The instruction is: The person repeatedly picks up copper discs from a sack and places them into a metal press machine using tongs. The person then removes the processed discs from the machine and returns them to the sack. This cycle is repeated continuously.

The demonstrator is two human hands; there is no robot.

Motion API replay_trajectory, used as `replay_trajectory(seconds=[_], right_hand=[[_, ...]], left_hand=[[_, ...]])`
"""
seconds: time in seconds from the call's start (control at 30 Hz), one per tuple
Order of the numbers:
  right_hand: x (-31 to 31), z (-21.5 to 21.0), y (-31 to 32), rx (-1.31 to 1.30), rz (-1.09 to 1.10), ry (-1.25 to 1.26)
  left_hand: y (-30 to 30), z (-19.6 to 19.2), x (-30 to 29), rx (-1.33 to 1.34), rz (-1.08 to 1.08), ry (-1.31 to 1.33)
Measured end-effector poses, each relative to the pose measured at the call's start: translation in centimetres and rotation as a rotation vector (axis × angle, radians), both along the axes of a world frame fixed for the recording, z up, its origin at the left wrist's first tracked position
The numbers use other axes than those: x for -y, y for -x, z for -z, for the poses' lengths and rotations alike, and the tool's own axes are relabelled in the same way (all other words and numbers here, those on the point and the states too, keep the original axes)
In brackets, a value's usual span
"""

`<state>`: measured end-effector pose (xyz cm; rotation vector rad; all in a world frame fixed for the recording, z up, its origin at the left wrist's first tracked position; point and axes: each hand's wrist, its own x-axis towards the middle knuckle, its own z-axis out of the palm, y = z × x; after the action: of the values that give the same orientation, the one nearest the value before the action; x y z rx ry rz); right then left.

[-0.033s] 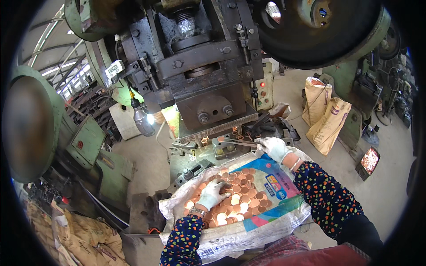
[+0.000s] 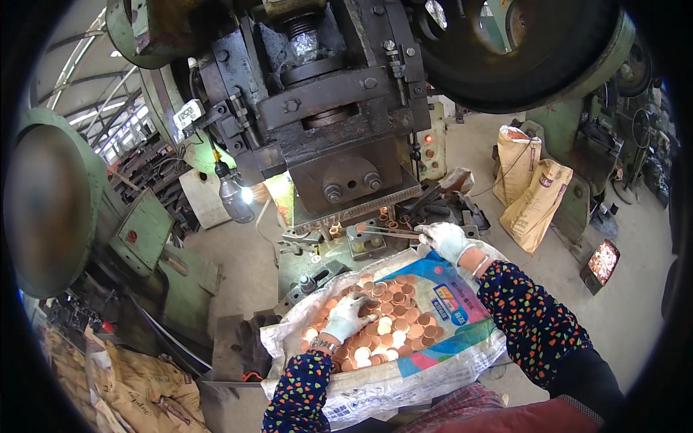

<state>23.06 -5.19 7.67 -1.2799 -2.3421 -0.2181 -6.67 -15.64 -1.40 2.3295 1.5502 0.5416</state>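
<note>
In a white glove, my right hand [image 2: 445,241] is closed around long metal tweezers [image 2: 397,232], which reach left over the die block [image 2: 366,242]. A round copper disc [image 2: 362,227] shows at their tips, above the block. My left hand [image 2: 349,317], also gloved, rests on a heap of copper discs [image 2: 404,317] with its fingers curled in; whatever lies under the fingers is hidden. The discs lie on a printed plastic sack [image 2: 462,325] spread out like a tray in front of me. Above the block hangs the press ram [image 2: 350,180], apart from it.
A lit work lamp [image 2: 234,195] hangs left of the ram. The large flywheel [image 2: 498,79] is at upper right. Two paper sacks [image 2: 538,206] and a glowing heater [image 2: 600,263] stand on the floor at right. Copper rings [image 2: 390,213] lie behind the die block.
The flywheel's openings have shifted, so it has turned. Both hands, the tweezers and the discs stay essentially in place; the whole view has moved very slightly.
</note>
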Motion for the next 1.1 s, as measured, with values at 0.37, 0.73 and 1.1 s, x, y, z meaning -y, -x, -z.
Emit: replay_trajectory(seconds=[0.37,0.73,1.1], right_hand=[[-2.2,0.2,1.2,0.266,0.114,-0.113],[11.8,4.8,-1.6,-0.196,-0.204,0.323],[13.9,9.9,-1.9,-0.513,-0.286,0.491]], left_hand=[[0.3,0.1,-0.3,0.066,0.002,-0.047],[0.1,2.5,-1.1,0.007,-0.086,-0.126],[-0.9,2.5,-1.3,0.358,-0.123,-0.065]])
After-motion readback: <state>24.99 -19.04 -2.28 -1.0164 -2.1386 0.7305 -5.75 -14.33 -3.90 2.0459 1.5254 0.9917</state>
